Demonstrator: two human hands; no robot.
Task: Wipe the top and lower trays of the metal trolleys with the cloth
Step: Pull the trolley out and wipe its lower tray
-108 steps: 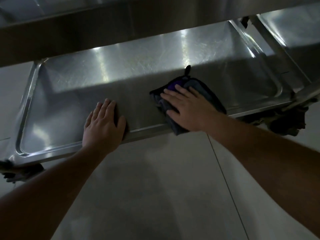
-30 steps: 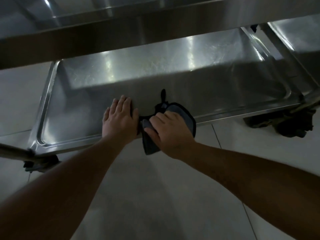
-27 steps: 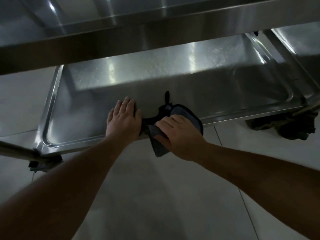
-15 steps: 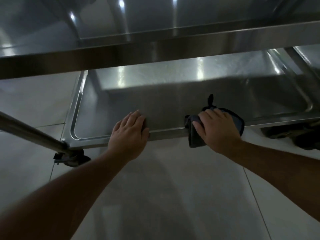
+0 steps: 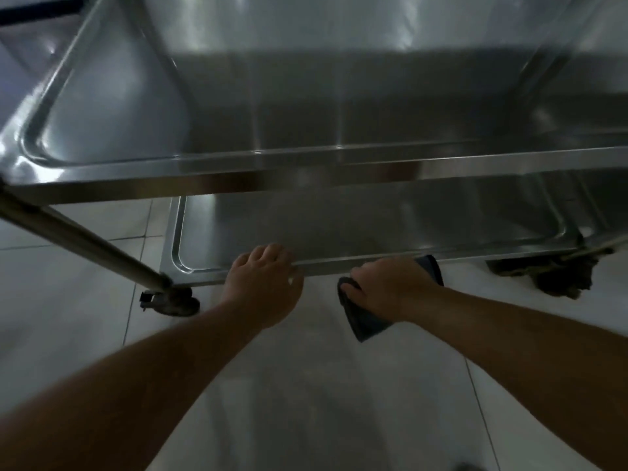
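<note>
From the head camera, a shiny stainless-steel trolley shows two levels: the wide top tray (image 5: 112, 96) with its raised rounded rim fills the upper part of the view, and beneath it the shallower lower tray (image 5: 390, 226) runs from its near-left corner out to the right edge of the frame. The left hand (image 5: 263, 283) rests on the near rim of the lower tray, close to that near-left corner, with its fingers curled over the edge onto the metal, gripping the rim. The right hand (image 5: 390, 288) sits further right along the same near rim, fingers bent round a dark grey folded cloth (image 5: 365, 319) and clutching it; the cloth lies against the rim's outer edge, one corner hanging down below the hand toward the floor and another corner showing just behind the hand at the tray edge. A round steel trolley leg (image 5: 78, 239) slants down to the tray's near-left corner, where a small black caster wheel (image 5: 170, 300) stands on the pale tiled floor (image 5: 306, 402). A second dark caster (image 5: 560, 277) sits under the tray's near-right corner
</note>
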